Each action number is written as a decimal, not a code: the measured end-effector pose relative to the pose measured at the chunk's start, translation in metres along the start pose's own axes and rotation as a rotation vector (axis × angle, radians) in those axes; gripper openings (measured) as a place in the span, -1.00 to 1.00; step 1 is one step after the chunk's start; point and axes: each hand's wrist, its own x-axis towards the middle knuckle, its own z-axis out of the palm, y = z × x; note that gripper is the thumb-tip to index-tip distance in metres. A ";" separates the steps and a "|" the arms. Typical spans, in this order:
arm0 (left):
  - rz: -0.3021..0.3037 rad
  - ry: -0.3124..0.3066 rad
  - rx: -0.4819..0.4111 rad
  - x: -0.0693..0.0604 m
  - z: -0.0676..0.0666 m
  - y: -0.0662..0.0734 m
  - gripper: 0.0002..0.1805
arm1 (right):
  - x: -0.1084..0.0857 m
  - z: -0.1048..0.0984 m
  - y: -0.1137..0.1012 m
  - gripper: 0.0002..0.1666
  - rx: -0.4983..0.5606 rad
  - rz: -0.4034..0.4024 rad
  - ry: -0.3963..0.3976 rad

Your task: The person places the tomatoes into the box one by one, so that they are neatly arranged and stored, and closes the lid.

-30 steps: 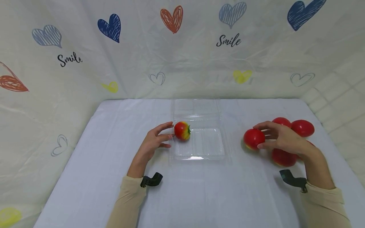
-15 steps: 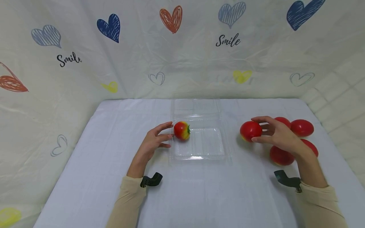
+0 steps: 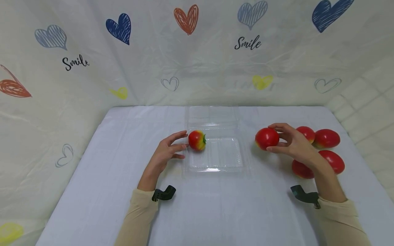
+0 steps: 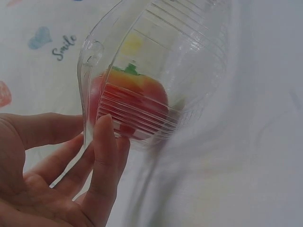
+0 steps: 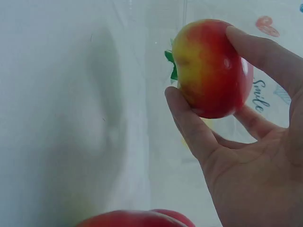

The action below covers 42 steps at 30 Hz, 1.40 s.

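A clear plastic clamshell container lies with its lid folded back in the middle of the table. Inside its left end sits one red and yellow tomato with a green calyx, seen through the ribbed wall in the left wrist view. My left hand pinches the container's left rim between thumb and fingers. To the right of the container, my right hand grips another tomato above the cloth. In the right wrist view this tomato shows a yellow top and green leaves between thumb and fingers.
Several more tomatoes lie on the right of the table, among them one at the back and one partly behind my right forearm. A white cloth covers the table, and a heart-printed curtain stands behind it.
My right hand has lifted the tomato and carried it leftward, away from the other tomatoes. The left hand, the container and the tomato inside have stayed in place.
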 end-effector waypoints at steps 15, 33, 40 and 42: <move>-0.011 0.005 0.005 -0.001 0.000 0.000 -0.39 | 0.006 0.022 -0.010 0.02 0.063 -0.066 0.020; -0.015 0.007 0.005 0.000 0.001 0.001 -0.40 | 0.011 0.035 -0.016 0.15 0.040 -0.137 0.101; -0.016 0.010 0.004 0.000 0.001 0.002 -0.40 | 0.013 0.039 -0.023 0.14 0.062 -0.135 0.102; -0.017 0.012 0.001 0.001 0.001 0.001 -0.40 | 0.014 0.040 -0.025 0.15 0.052 -0.134 0.101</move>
